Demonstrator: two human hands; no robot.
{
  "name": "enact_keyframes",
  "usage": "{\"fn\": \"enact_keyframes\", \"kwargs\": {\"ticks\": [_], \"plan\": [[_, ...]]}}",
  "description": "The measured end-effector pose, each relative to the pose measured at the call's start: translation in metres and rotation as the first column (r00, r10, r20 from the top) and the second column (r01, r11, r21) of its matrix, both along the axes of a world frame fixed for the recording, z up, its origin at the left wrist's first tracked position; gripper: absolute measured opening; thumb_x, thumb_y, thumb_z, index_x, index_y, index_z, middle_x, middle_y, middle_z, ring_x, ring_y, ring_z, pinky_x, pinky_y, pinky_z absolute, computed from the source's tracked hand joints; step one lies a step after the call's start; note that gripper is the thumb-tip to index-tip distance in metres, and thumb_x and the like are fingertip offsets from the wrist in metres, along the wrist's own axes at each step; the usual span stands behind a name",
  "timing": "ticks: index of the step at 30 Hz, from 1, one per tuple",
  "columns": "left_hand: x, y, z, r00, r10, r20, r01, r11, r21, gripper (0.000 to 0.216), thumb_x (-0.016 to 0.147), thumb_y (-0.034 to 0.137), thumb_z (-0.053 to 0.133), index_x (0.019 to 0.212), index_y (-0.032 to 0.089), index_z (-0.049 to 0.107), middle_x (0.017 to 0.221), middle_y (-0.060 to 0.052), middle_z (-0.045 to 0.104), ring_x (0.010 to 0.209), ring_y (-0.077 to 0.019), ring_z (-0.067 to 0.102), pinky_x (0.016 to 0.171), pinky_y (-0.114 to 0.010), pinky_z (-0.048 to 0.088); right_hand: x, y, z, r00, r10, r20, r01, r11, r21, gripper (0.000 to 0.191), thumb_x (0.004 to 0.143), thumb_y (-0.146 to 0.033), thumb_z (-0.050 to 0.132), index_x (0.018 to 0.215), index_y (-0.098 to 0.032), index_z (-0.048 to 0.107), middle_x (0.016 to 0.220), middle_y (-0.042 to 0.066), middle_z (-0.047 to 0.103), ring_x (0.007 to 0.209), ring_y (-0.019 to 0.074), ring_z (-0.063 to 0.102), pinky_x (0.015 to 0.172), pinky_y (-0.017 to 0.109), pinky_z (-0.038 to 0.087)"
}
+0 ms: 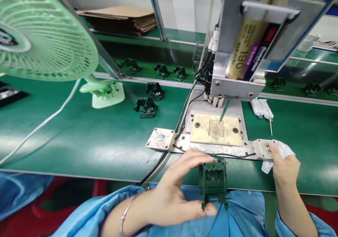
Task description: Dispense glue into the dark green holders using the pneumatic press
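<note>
My left hand (182, 191) grips a dark green plastic housing (213, 180) between thumb and fingers, in front of the bench edge. The housing's open side faces me. A crumpled white cloth (286, 149) is bunched in my right hand (286, 168), whose thumb lies at the round button of the right button box (264, 149). Between the hands, farther back, sits a cream fixture block (200, 129) with a square recess. A thin green needle (225, 110) points down over that recess from the dispensing machine (237, 85). The left button box (161, 139) stands untouched.
Two similar dark housings (146, 107) stand left of the machine, and several others (161, 71) lie behind the metal rail. A green fan (52, 36) looms at left. White packets (262, 108) and a thin stick (270, 126) lie at right. Black cables (158, 168) cross the bench edge.
</note>
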State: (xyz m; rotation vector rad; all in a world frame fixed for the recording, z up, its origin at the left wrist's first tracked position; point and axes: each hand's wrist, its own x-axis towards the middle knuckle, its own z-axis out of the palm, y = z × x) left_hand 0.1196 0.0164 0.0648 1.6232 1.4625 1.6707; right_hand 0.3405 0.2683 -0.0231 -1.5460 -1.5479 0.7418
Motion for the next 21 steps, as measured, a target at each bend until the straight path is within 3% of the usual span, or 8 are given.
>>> {"fn": "enact_keyframes", "kwargs": {"ticks": [2,3,6,7,8,10,12,21], "plan": [[0.002,0.003,0.003,1.0,0.011,-0.012,-0.01,0.999,0.045,0.071,0.074,0.038,0.085,0.136,0.024,0.054,0.113,-0.011,0.062,0.107,-0.0259,0.061,0.095,-0.038,0.053,0.004,-0.015,0.008,0.976,-0.052,0.212,0.002,0.974,0.228,0.046,0.075,-0.059,0.072,0.079,-0.013,0.073,0.068,0.011,0.069,0.071,0.0299,0.069,0.059,0.034,0.051],[0.002,0.004,0.004,1.0,0.016,-0.019,-0.014,0.998,0.065,0.071,0.073,0.037,0.085,0.136,0.024,0.054,0.112,-0.011,0.063,0.106,-0.0259,0.061,0.094,-0.038,0.053,0.005,-0.028,0.015,0.944,-0.088,0.317,-0.045,0.92,0.389,0.04,0.078,-0.054,0.072,0.076,-0.014,0.071,0.063,0.01,0.067,0.066,0.0283,0.068,0.057,0.033,0.05],[0.001,0.005,0.008,0.999,0.008,-0.045,-0.003,0.994,0.109,0.072,0.073,0.036,0.086,0.136,0.022,0.054,0.109,-0.011,0.064,0.104,-0.026,0.063,0.093,-0.039,0.054,0.001,-0.078,0.043,0.874,0.153,0.462,-0.46,0.568,0.683,0.017,0.078,-0.031,0.078,0.08,-0.017,0.067,0.066,0.005,0.065,0.056,0.0187,0.062,0.053,0.029,0.048],[0.001,0.004,0.008,0.999,0.01,-0.053,-0.004,0.993,0.118,0.072,0.073,0.036,0.086,0.136,0.022,0.054,0.109,-0.011,0.065,0.104,-0.0263,0.063,0.093,-0.04,0.055,-0.003,-0.096,0.053,0.811,0.303,0.501,-0.585,0.443,0.679,0.011,0.08,-0.023,0.076,0.081,-0.018,0.065,0.065,0.003,0.063,0.054,0.0164,0.06,0.053,0.027,0.048],[0.002,0.004,0.009,0.998,0.015,-0.058,-0.008,0.993,0.119,0.071,0.074,0.037,0.085,0.136,0.022,0.054,0.109,-0.012,0.065,0.104,-0.0264,0.063,0.093,-0.04,0.055,-0.009,-0.111,0.063,0.759,0.432,0.488,-0.642,0.372,0.67,0.007,0.083,-0.019,0.071,0.082,-0.02,0.064,0.061,0.0,0.058,0.05,0.0149,0.057,0.052,0.027,0.048],[0.002,0.004,0.01,0.998,0.018,-0.066,-0.01,0.993,0.114,0.068,0.076,0.039,0.083,0.135,0.022,0.054,0.108,-0.012,0.066,0.103,-0.0264,0.064,0.091,-0.04,0.055,-0.022,-0.134,0.077,0.597,0.665,0.448,-0.765,0.305,0.567,0.005,0.088,-0.017,0.062,0.086,-0.021,0.06,0.059,-0.003,0.054,0.048,0.0136,0.053,0.05,0.027,0.046],[0.002,0.004,0.011,0.997,0.006,-0.077,0.002,0.994,0.108,0.066,0.077,0.039,0.082,0.135,0.022,0.054,0.108,-0.012,0.066,0.102,-0.0263,0.064,0.09,-0.04,0.056,-0.031,-0.145,0.082,0.572,0.735,0.365,-0.772,0.332,0.543,0.009,0.092,-0.018,0.059,0.084,-0.021,0.055,0.06,-0.003,0.052,0.049,0.0136,0.051,0.049,0.027,0.043],[0.003,0.003,0.009,0.997,-0.011,-0.076,0.014,0.999,0.036,0.067,0.076,0.032,0.084,0.135,0.023,0.054,0.107,-0.011,0.064,0.097,-0.0243,0.062,0.084,-0.039,0.056,-0.037,-0.14,0.064,0.455,0.783,0.423,-0.826,0.194,0.529,0.009,0.093,-0.013,0.054,0.085,-0.017,0.055,0.063,0.001,0.055,0.056,0.0165,0.054,0.052,0.029,0.041]]}}
